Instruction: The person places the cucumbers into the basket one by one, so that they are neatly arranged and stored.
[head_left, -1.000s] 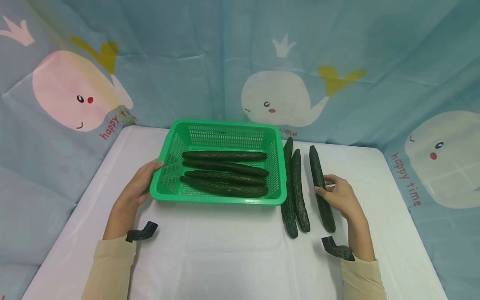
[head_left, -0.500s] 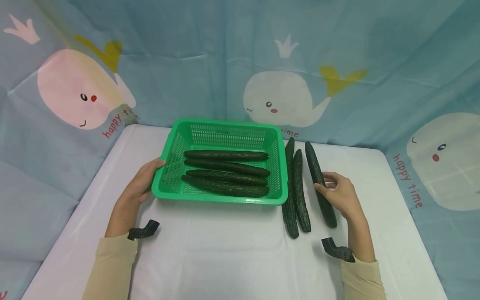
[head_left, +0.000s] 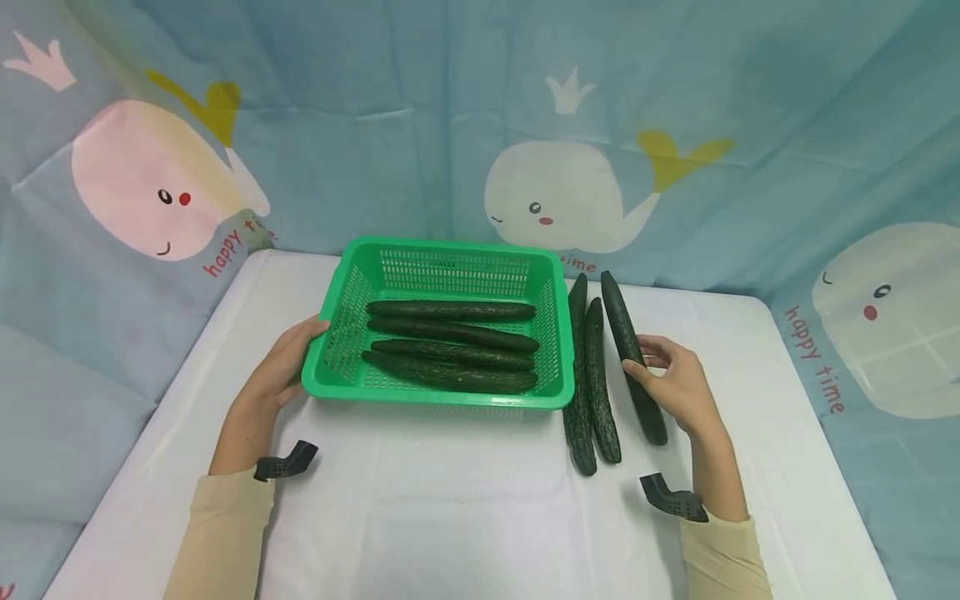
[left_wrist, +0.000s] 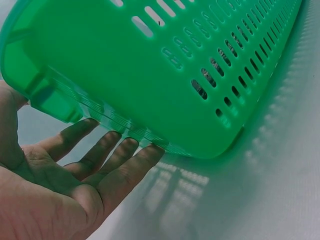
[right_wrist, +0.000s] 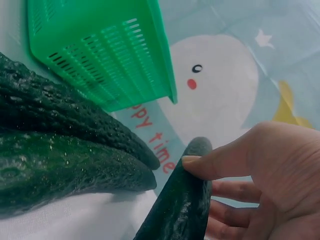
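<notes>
A green plastic basket (head_left: 442,400) with slotted walls holds several dark green cucumbers (head_left: 450,310) lying crosswise. My left hand (head_left: 281,362) holds the basket's left side; the left wrist view shows the fingertips (left_wrist: 152,152) touching the outer wall and the thumb up by the rim. On the right, my right hand (head_left: 678,383) pinches a cucumber (head_left: 619,321) between the thumb on its near side and the fingers on its far side. Two more cucumbers (head_left: 597,383) lie lengthwise between this one and the basket. The right wrist view shows the pinched cucumber (right_wrist: 175,205) apart from those two.
A white cloth (head_left: 450,517) covers the table. Behind it and at both sides hangs a blue curtain (head_left: 420,125) printed with whales. The basket stands near the table's back edge. Dark devices (head_left: 288,462) are strapped to both wrists.
My right hand, with the cucumber in its grip, has shifted a little left and toward the back, bringing it closer to the other two. My left hand stays on the basket.
</notes>
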